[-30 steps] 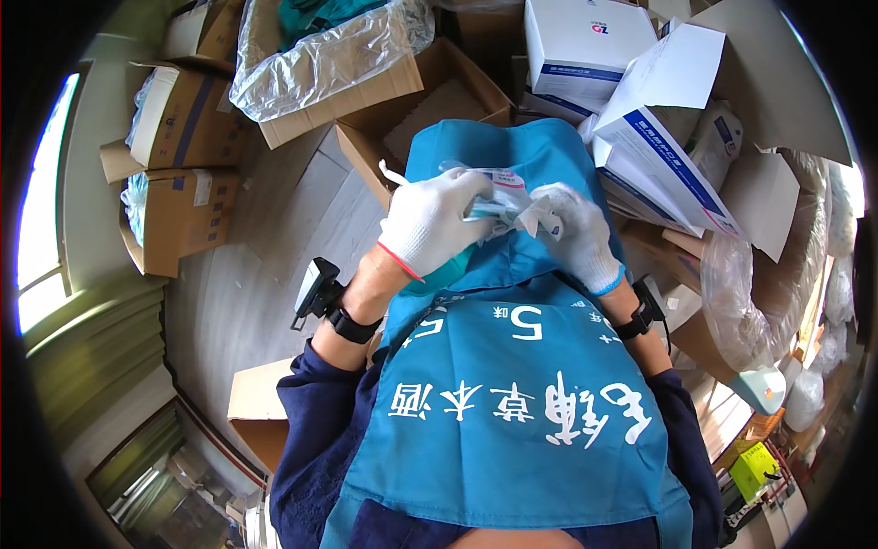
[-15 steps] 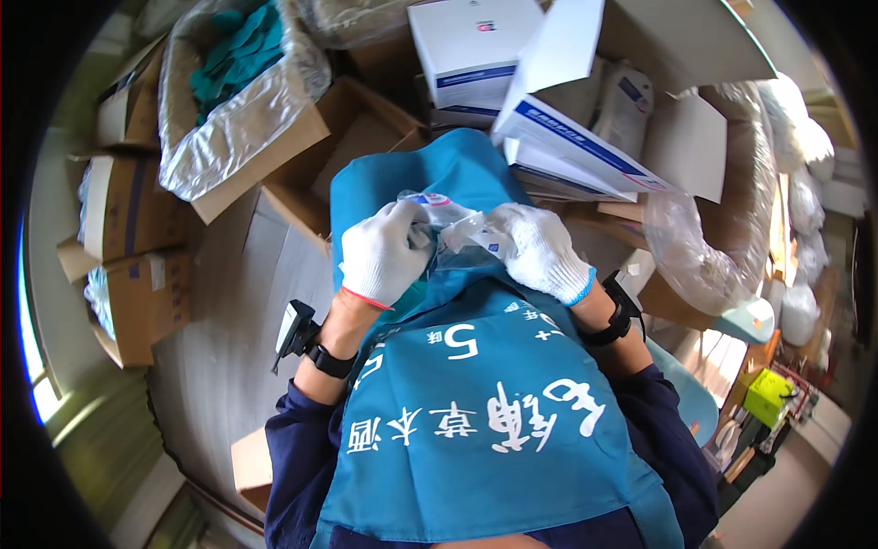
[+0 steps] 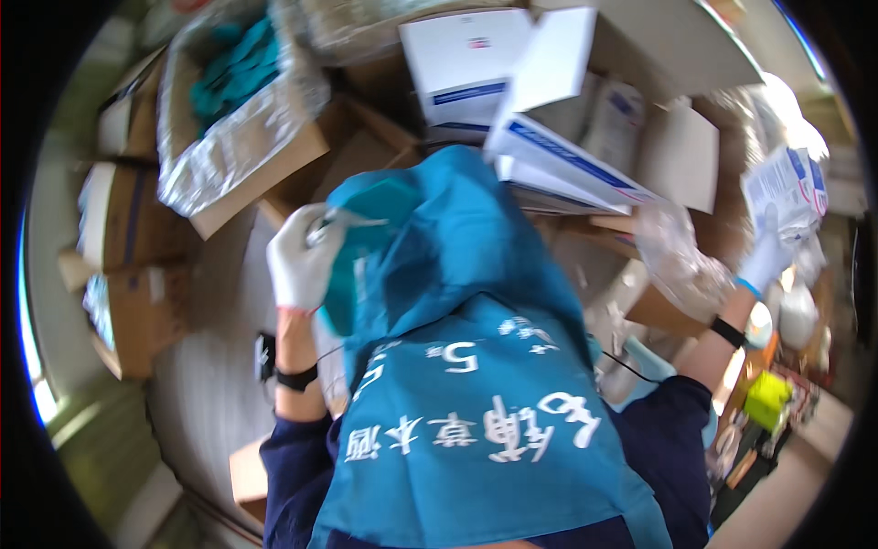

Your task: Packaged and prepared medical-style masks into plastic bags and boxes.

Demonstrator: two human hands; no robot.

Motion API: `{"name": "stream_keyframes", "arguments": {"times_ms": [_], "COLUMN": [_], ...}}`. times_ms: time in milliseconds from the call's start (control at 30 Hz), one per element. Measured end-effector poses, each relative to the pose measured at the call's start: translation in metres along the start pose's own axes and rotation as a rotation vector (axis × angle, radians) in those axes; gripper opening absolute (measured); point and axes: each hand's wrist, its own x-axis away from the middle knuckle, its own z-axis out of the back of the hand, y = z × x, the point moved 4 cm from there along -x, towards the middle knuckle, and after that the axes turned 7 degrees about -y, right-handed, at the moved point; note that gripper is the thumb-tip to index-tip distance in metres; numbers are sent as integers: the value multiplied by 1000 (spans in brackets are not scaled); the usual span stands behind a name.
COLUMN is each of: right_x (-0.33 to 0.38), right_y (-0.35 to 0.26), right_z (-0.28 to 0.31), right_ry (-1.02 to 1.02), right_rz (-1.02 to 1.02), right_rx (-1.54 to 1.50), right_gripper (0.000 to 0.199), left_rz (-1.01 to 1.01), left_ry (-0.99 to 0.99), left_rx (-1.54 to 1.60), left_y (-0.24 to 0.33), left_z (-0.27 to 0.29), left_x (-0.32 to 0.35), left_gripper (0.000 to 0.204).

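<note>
my blue apron (image 3: 476, 403) fills the middle of the view, with white characters across its lower part, and its upper folds bunch up between my two arms. behind it stand open cardboard boxes (image 3: 274, 174); the one at upper left is lined with clear plastic (image 3: 210, 137) and holds teal fabric (image 3: 233, 69). more cardboard boxes are stacked along the left edge above the pale wooden floor (image 3: 197, 403). at the top sits a white carton with blue stripes (image 3: 462, 78), and just right of it a second white and blue carton (image 3: 558, 160) stands open, its flap raised, touching the apron's top fold. a crumpled clear plastic bag (image 3: 681, 261) lies near my right forearm. my left hand (image 3: 302, 261), in a white glove with a reddish cuff, is curled shut around a small clear packet (image 3: 343, 222) and a teal piece of cloth (image 3: 352, 265) held against the apron's left edge. my right hand (image 3: 768, 256), in a white glove with a blue cuff, is stretched far out to the right, well apart from the left, fingers closed on a white and blue printed packet (image 3: 786, 188) raised above it. both wrists wear dark bands. a small yellow-green object (image 3: 766, 398) sits low on the right, too blurred to identify.
</note>
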Motion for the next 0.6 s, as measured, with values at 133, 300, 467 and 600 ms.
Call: {"name": "stream_keyframes", "arguments": {"times_ms": [133, 300, 467, 600], "right_x": [-33, 147, 294, 338], "right_y": [78, -137, -202, -209], "right_z": [-8, -18, -125, -148], "right_ry": [-55, -158, -1163, -1451], "right_rz": [286, 397, 244, -56], "right_rx": [505, -434, -808, -738], "right_gripper": [90, 22, 46, 22], "left_rz": [115, 169, 186, 281], "left_ry": [-65, -122, -180, -201], "left_rx": [196, 257, 497, 678], "left_y": [-2, 5, 16, 8], "left_z": [-6, -13, -31, -34], "left_x": [-6, -2, -2, 6], "left_gripper": [17, 17, 23, 20]}}
